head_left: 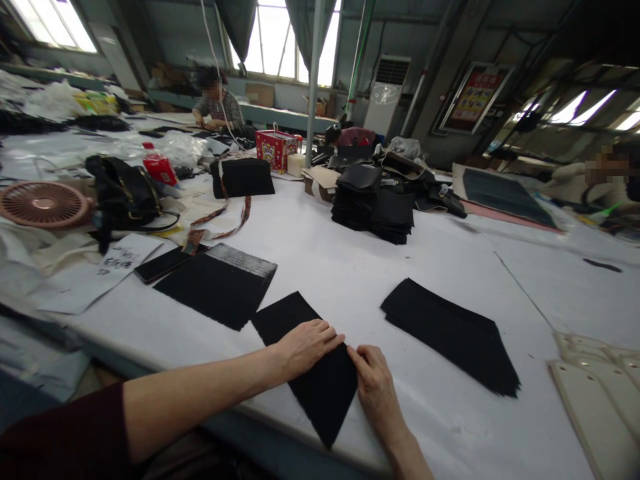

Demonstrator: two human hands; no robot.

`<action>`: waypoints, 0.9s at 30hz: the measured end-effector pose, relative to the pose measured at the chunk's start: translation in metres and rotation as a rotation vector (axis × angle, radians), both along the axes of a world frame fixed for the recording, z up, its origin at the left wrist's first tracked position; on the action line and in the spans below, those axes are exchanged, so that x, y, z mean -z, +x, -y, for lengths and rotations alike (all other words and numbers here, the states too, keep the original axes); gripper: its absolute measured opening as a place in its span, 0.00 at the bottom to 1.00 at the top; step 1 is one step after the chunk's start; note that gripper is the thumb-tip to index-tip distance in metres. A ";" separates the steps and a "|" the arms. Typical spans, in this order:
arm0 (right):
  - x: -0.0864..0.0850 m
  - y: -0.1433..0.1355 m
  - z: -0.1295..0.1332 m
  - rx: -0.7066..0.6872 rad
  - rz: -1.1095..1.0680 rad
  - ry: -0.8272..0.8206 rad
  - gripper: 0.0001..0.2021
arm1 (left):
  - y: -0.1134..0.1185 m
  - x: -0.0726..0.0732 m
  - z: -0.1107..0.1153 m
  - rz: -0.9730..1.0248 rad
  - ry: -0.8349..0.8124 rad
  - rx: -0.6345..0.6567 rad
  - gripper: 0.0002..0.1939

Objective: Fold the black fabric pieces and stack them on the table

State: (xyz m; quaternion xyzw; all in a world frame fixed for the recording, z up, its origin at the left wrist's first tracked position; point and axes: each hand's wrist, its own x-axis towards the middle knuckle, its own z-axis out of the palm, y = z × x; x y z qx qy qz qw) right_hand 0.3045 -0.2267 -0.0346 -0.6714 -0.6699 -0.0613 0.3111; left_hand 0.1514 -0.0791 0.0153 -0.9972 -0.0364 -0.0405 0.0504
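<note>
A black fabric piece (327,400) lies at the table's front edge, under my hands. My left hand (307,347) rests across its upper part, fingers extended to the right edge and pressed on the cloth. My right hand (374,383) is at that same right edge, its fingers curled and the fingertips pinching the border close to my left fingertips. To the left lies a stack of black pieces (215,287) with a whitish, streaked strip along its top. A stack of angled black pieces (450,337) lies to the right.
Further back on the white table (310,233) stand piles of black pieces (370,200) and a red patterned box (277,150). At left are a pink fan (45,203), a black bag (123,193) and a written paper (107,270). Beige panels (600,407) lie right. Other people sit beyond.
</note>
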 end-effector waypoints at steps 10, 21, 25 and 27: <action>-0.002 0.006 0.011 -0.013 0.020 -0.007 0.17 | 0.005 0.002 0.009 0.018 0.033 0.054 0.21; -0.007 0.006 0.025 0.034 0.089 -0.065 0.16 | 0.008 0.005 0.021 -0.002 0.061 0.047 0.25; -0.007 0.007 0.032 0.067 0.106 -0.064 0.16 | 0.008 0.006 0.023 0.010 0.088 0.022 0.25; -0.006 0.007 0.037 0.086 0.119 -0.066 0.16 | 0.008 0.007 0.024 0.013 0.103 0.015 0.25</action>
